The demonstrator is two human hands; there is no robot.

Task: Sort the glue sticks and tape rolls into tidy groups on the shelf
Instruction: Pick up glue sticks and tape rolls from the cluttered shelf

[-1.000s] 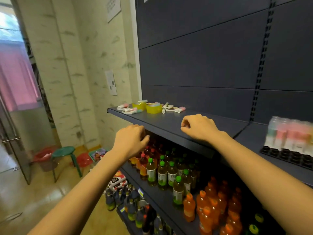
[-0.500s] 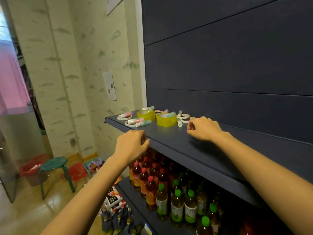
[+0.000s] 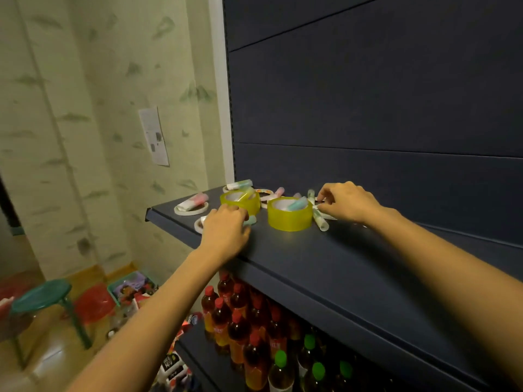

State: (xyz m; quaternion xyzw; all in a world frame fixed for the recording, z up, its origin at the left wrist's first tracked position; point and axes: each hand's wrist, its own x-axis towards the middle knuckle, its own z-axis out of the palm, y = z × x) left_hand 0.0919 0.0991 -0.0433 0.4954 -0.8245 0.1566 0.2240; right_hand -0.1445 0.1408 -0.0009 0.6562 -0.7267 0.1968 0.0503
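Arriving — left hand (image 3: 226, 230), right hand (image 3: 348, 202) — among tape rolls (image 3: 289, 219)

Mid-frame on the dark shelf (image 3: 311, 256), the left yellow tape roll (image 3: 240, 203) and the right yellow tape roll (image 3: 289, 219) lie flat, with a teal glue stick (image 3: 297, 204) slanting in the right one's core. Thin white tape rolls (image 3: 190, 211) and pastel glue sticks (image 3: 193, 201) lie scattered around them.

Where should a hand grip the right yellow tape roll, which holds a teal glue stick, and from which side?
Grip the yellow tape roll by its outer wall, across its width, coming from the front edge of the shelf. It lies flat with that side free; the teal glue stick blocks its hole.
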